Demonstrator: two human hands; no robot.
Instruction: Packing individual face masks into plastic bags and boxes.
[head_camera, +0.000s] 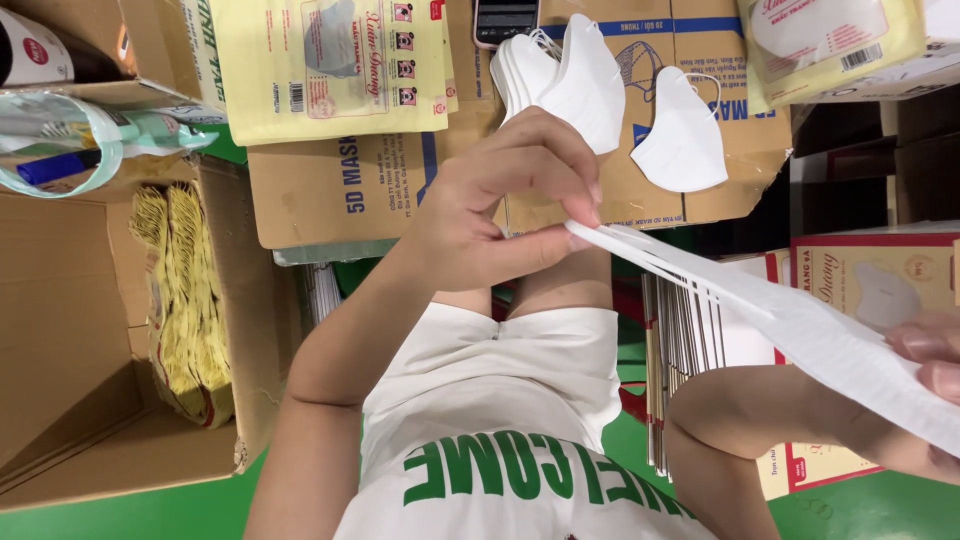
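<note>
While my left forearm rises from the lower frame with the wrist bent, my left hand (480, 205) curls its thumb and fingertips (585, 210) into a pinch on the near end of a flat stack of white masks (800, 335). My right hand (925, 375) clamps the far end of that stack at the frame's edge, its fingers only partly seen. The stack stretches taut between both grips, slanting down to the right. Just beyond my left grip lies a fanned pile of white masks (570, 75), with a single mask (685, 140) beside it, all on a flattened cardboard box (340, 185). Well left of that grip, yellow bundles (185, 300) sit in an open carton (70, 330).
</note>
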